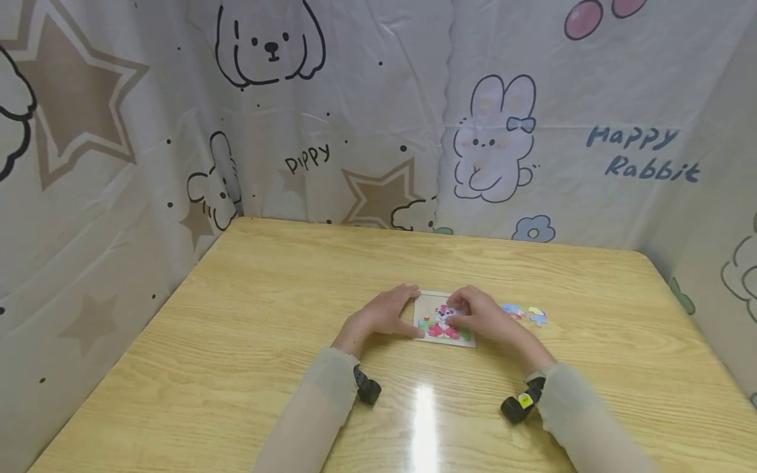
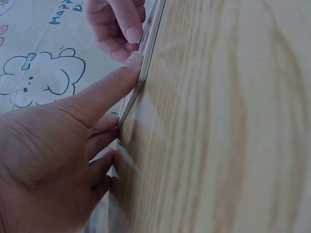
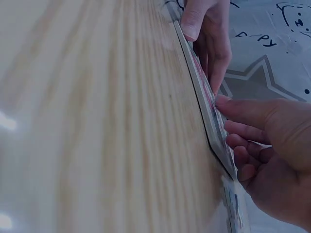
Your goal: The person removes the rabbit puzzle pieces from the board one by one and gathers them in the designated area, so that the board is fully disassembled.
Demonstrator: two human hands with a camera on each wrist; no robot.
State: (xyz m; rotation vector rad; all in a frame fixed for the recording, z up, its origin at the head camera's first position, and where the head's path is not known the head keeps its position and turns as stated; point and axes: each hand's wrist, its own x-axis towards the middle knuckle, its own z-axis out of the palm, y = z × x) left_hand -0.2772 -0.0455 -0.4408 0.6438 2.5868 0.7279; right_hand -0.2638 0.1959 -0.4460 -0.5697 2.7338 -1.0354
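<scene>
A thin, square, pale-bordered puzzle board (image 1: 430,300) lies flat on the light yellow wood-grained desk (image 1: 254,315), between the person's 2 hands. Part of its picture is in place: a pink and white cartoon animal (image 1: 443,328) above a strip of green, with plain cream surface at the upper left.

The bare left hand (image 1: 384,314) spans the board's left side, thumb and fingers spread wide and mostly straight. In the head view the thumb touches the near left corner and the fingertips reach the far left corner, bracing the edge.

The bare right hand (image 1: 483,318) reaches over the board's right part, its fingers bent and the thumb a little apart from the index finger, both near the pictured animal. Whether a piece is pinched between them cannot be told. In the right wrist view the thumb tip is at the board's edge.

Just right of the right hand lie loose, multicoloured jigsaw pieces (image 1: 537,316) in blue, yellow and pink. Behind the desk hangs a whitish curtain (image 1: 367,105) printed with cartoon animals, brown stars and lettering.
</scene>
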